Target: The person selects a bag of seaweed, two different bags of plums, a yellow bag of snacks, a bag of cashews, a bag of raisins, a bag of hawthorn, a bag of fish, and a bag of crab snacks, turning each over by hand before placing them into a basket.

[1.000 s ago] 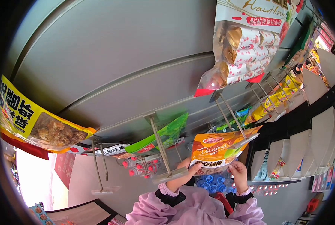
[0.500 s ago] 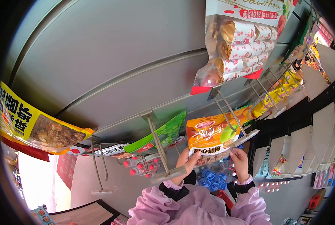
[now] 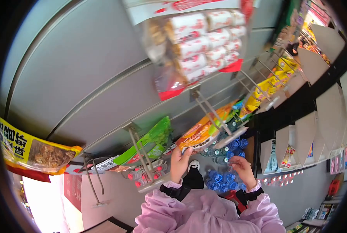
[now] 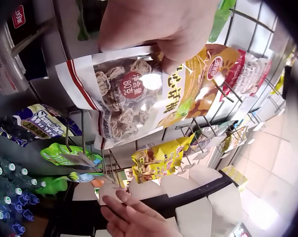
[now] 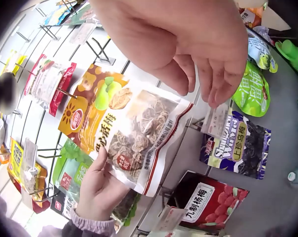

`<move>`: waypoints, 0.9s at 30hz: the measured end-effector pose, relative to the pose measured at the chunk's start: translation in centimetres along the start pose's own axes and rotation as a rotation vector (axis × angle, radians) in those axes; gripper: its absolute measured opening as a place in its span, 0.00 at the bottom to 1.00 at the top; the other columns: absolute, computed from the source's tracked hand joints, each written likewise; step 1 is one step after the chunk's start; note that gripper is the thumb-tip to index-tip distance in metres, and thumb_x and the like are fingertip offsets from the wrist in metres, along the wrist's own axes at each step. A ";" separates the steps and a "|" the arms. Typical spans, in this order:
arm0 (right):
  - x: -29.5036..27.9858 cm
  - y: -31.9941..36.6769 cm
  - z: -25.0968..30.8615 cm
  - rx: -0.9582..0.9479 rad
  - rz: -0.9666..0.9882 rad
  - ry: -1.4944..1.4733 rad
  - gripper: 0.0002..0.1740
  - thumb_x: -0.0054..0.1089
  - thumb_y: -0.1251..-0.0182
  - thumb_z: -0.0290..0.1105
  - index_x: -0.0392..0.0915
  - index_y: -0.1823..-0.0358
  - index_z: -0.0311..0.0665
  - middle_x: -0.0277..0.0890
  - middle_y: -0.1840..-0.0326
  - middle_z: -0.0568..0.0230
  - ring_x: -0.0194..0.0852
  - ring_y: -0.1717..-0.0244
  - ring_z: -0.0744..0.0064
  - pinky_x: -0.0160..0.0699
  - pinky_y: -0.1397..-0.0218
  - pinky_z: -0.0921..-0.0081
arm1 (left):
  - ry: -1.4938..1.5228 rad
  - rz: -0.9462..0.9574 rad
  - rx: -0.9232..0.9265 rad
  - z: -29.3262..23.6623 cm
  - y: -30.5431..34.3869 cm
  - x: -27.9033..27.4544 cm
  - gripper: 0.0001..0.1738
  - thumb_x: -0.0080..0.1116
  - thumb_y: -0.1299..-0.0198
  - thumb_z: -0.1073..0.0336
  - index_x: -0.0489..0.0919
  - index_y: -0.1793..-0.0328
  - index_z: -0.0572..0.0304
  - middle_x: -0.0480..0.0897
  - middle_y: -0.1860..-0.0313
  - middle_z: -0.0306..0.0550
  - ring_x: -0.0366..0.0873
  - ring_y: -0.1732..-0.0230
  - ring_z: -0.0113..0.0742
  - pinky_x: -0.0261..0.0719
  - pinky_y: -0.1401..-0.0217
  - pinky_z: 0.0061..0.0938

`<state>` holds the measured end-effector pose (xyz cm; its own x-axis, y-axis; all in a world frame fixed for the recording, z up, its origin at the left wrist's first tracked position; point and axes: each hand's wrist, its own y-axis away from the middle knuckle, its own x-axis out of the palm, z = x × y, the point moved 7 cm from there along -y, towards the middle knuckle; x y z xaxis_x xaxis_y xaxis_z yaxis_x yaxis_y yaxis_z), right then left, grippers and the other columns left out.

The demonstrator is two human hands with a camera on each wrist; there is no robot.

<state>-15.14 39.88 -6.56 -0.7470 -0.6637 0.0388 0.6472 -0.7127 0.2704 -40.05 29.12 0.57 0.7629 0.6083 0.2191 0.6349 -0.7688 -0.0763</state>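
Note:
An orange and white snack bag (image 3: pixel 202 130) with a clear window sits by a double metal hook (image 3: pixel 220 126); the prongs cross in front of it in the head view. My left hand (image 3: pixel 179 165) pinches the bag's lower edge, its thumb on the printed front of the bag (image 5: pixel 134 133) in the right wrist view, where the left hand (image 5: pixel 102 190) shows below. My right hand (image 3: pixel 243 171) is off the bag, fingers loosely bent around nothing. In the left wrist view the right hand (image 4: pixel 136 217) is apart from the bag (image 4: pixel 134 94).
A hawthorn bag (image 3: pixel 204 46) hangs above, a green bag (image 3: pixel 150 143) to the left, and a yellow bag (image 3: pixel 33 149) at far left. Bare hooks (image 3: pixel 94 182) jut from the grey wall. Blue-capped bottles (image 3: pixel 222 180) stand below; shelf dividers (image 3: pixel 294 151) are at right.
My right hand has come away from the orange bag's lower corner. The bag now appears more tilted and narrower. The head view has shifted, moving the hanging bags leftward.

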 end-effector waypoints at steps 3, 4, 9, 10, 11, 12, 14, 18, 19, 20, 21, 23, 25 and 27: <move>-1.6 2.8 -0.6 0.047 -0.005 -0.047 0.16 0.48 0.42 0.17 0.67 0.51 0.31 0.70 0.53 0.62 0.68 0.50 0.74 0.68 0.47 0.78 | -0.071 -0.004 0.049 -0.1 -0.1 0.0 0.16 0.49 0.39 0.68 0.68 0.46 0.67 0.75 0.54 0.45 0.73 0.54 0.29 0.71 0.50 0.24; -2.1 3.9 -0.6 0.061 -0.017 -0.026 0.16 0.48 0.42 0.17 0.67 0.51 0.31 0.70 0.53 0.62 0.69 0.50 0.74 0.68 0.47 0.78 | -0.106 -0.022 0.050 0.1 0.0 -0.2 0.16 0.49 0.39 0.68 0.68 0.46 0.67 0.75 0.53 0.45 0.72 0.54 0.29 0.70 0.49 0.24; -5.1 9.6 -2.0 0.078 -0.106 0.014 0.14 0.49 0.42 0.18 0.68 0.53 0.31 0.72 0.57 0.64 0.70 0.55 0.77 0.70 0.52 0.80 | -0.100 0.020 -0.046 1.0 0.9 0.0 0.17 0.46 0.38 0.69 0.65 0.44 0.67 0.72 0.48 0.46 0.69 0.49 0.31 0.64 0.44 0.25; -5.4 10.7 -2.2 0.090 -0.130 0.009 0.14 0.49 0.42 0.18 0.68 0.53 0.31 0.72 0.58 0.64 0.70 0.56 0.77 0.70 0.53 0.80 | -0.154 0.003 0.017 0.0 1.3 0.4 0.18 0.45 0.38 0.69 0.64 0.43 0.68 0.71 0.46 0.46 0.68 0.47 0.31 0.63 0.43 0.25; -5.8 11.8 -2.5 0.079 -0.178 0.012 0.13 0.49 0.42 0.19 0.69 0.54 0.31 0.72 0.61 0.66 0.71 0.59 0.78 0.70 0.56 0.81 | -0.293 0.036 0.045 1.2 1.6 -0.6 0.20 0.43 0.38 0.70 0.61 0.40 0.68 0.68 0.43 0.49 0.65 0.42 0.34 0.59 0.39 0.27; -6.0 12.8 -3.0 0.076 -0.199 -0.017 0.13 0.49 0.42 0.19 0.69 0.54 0.31 0.72 0.61 0.66 0.70 0.59 0.78 0.70 0.56 0.81 | -0.280 0.017 0.071 1.0 2.2 -0.3 0.21 0.43 0.38 0.71 0.59 0.39 0.68 0.66 0.41 0.50 0.63 0.41 0.35 0.58 0.38 0.28; -6.4 14.4 -4.4 0.070 -0.229 -0.082 0.13 0.50 0.42 0.19 0.69 0.54 0.31 0.72 0.62 0.66 0.70 0.60 0.78 0.70 0.56 0.81 | -0.260 -0.027 0.124 0.4 3.5 0.3 0.23 0.42 0.39 0.73 0.57 0.37 0.68 0.63 0.39 0.53 0.60 0.38 0.38 0.56 0.36 0.29; -6.2 17.1 -5.0 -0.013 -0.254 -0.099 0.13 0.49 0.42 0.21 0.69 0.54 0.31 0.73 0.61 0.64 0.71 0.59 0.77 0.71 0.55 0.79 | -0.351 -0.074 0.083 0.2 6.2 0.8 0.26 0.39 0.41 0.75 0.54 0.36 0.68 0.60 0.37 0.58 0.59 0.36 0.42 0.55 0.35 0.31; -6.2 17.7 -5.1 -0.014 -0.265 -0.105 0.13 0.50 0.41 0.22 0.69 0.54 0.31 0.73 0.60 0.62 0.71 0.57 0.75 0.72 0.55 0.78 | -0.305 -0.096 0.053 -0.4 7.2 1.6 0.25 0.38 0.42 0.75 0.55 0.36 0.68 0.62 0.39 0.58 0.60 0.37 0.42 0.57 0.37 0.31; -6.4 18.2 -6.3 -0.028 -0.288 -0.097 0.13 0.52 0.42 0.24 0.70 0.54 0.31 0.73 0.60 0.63 0.71 0.58 0.74 0.72 0.55 0.77 | -0.325 -0.077 0.075 -0.2 7.8 1.7 0.24 0.39 0.42 0.75 0.56 0.37 0.68 0.63 0.40 0.57 0.61 0.38 0.42 0.58 0.37 0.31; -6.7 18.5 -6.7 -0.096 -0.280 0.089 0.13 0.53 0.42 0.27 0.70 0.55 0.31 0.73 0.61 0.63 0.71 0.58 0.73 0.72 0.55 0.76 | -0.338 -0.046 0.094 0.3 8.5 1.3 0.24 0.39 0.42 0.75 0.57 0.38 0.69 0.64 0.41 0.57 0.62 0.39 0.42 0.59 0.38 0.30; -7.0 20.3 -5.4 -0.146 -0.344 0.267 0.13 0.54 0.43 0.31 0.72 0.59 0.32 0.74 0.64 0.60 0.72 0.60 0.70 0.71 0.55 0.74 | -0.349 0.026 0.062 0.5 10.0 3.4 0.21 0.40 0.44 0.76 0.61 0.41 0.69 0.68 0.46 0.54 0.66 0.43 0.41 0.61 0.39 0.29; -7.1 22.0 -4.7 -0.141 -0.373 0.260 0.14 0.53 0.44 0.33 0.73 0.59 0.32 0.75 0.61 0.56 0.73 0.57 0.64 0.70 0.53 0.71 | -0.280 0.191 0.050 1.7 11.2 5.1 0.17 0.42 0.42 0.73 0.65 0.46 0.68 0.71 0.49 0.51 0.69 0.48 0.39 0.67 0.44 0.30; -7.5 24.1 -5.1 -0.082 -0.421 0.266 0.15 0.52 0.44 0.32 0.72 0.57 0.31 0.75 0.59 0.55 0.73 0.56 0.64 0.70 0.52 0.71 | -0.199 0.347 -0.074 2.5 12.8 7.9 0.14 0.44 0.40 0.71 0.67 0.48 0.65 0.72 0.52 0.49 0.71 0.51 0.37 0.70 0.50 0.27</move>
<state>6.85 26.50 -5.21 -0.8880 -0.3424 -0.3069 0.3164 -0.9393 0.1326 -25.64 24.59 -1.07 0.9435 0.3313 -0.0003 0.3310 -0.9428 -0.0410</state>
